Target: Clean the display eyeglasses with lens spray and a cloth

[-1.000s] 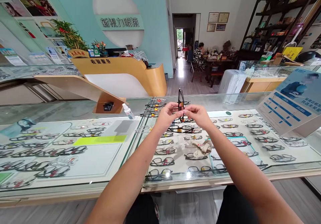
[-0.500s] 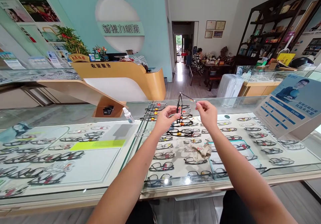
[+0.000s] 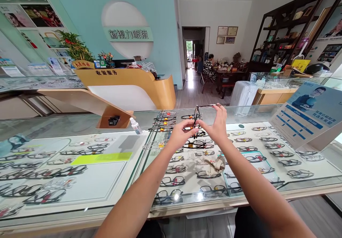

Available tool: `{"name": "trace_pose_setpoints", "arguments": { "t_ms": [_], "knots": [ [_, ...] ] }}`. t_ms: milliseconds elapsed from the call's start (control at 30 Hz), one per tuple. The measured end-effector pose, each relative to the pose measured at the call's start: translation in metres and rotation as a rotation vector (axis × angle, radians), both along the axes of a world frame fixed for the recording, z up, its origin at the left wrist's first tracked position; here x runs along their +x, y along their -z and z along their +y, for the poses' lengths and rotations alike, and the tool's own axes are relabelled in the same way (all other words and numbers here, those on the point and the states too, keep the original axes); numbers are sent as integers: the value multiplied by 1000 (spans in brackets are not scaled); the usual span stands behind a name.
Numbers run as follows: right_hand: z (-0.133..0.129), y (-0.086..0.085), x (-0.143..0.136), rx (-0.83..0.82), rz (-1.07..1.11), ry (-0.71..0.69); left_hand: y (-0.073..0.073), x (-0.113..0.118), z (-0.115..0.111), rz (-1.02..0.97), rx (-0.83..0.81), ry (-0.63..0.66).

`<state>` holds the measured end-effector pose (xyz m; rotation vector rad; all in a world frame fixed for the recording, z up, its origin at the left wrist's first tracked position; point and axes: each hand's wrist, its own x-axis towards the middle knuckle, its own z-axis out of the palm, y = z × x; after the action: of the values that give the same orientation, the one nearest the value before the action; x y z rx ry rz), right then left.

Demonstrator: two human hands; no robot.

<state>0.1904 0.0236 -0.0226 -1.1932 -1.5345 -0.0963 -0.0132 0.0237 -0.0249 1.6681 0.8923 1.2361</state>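
A dark-framed pair of eyeglasses (image 3: pixel 196 113) is held up edge-on above the glass counter. My left hand (image 3: pixel 181 135) pinches its front low on the rim, thumb and fingers closed. On the other side, my right hand (image 3: pixel 217 126) has its thumb by the rim and its fingertips at the far end of the outstretched temple arm. Below the hands, a crumpled beige cloth (image 3: pixel 213 165) lies on the glass. Rows of spectacle frames (image 3: pixel 172 181) show beneath and around it.
A small white bottle (image 3: pixel 136 126) stands left of my hands beside a tilted wooden stand (image 3: pixel 114 115). At the right rises a blue-and-white sign (image 3: pixel 307 115). A yellow-green strip (image 3: pixel 101 158) lies at left. Someone sits by a table (image 3: pixel 231 75) in the back.
My right hand has turned and come closer to the left, its thumb now near the rim. The eyeglasses have turned a little, the temple arm pointing more level. The view has tilted up slightly.
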Motion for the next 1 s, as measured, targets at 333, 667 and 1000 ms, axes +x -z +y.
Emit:
{"name": "trace_pose_setpoints", "arguments": {
  "t_ms": [333,667,1000],
  "knots": [
    [4,3,6,-41,-98,-6,-4,1,-3,-16,25,-30],
    [7,10,6,-160,-210,-100,-10,-7,3,-135,100,-177],
    [-3,2,-14,-244,154,-540,-1,-5,2,-138,63,-52]
  ]
}}
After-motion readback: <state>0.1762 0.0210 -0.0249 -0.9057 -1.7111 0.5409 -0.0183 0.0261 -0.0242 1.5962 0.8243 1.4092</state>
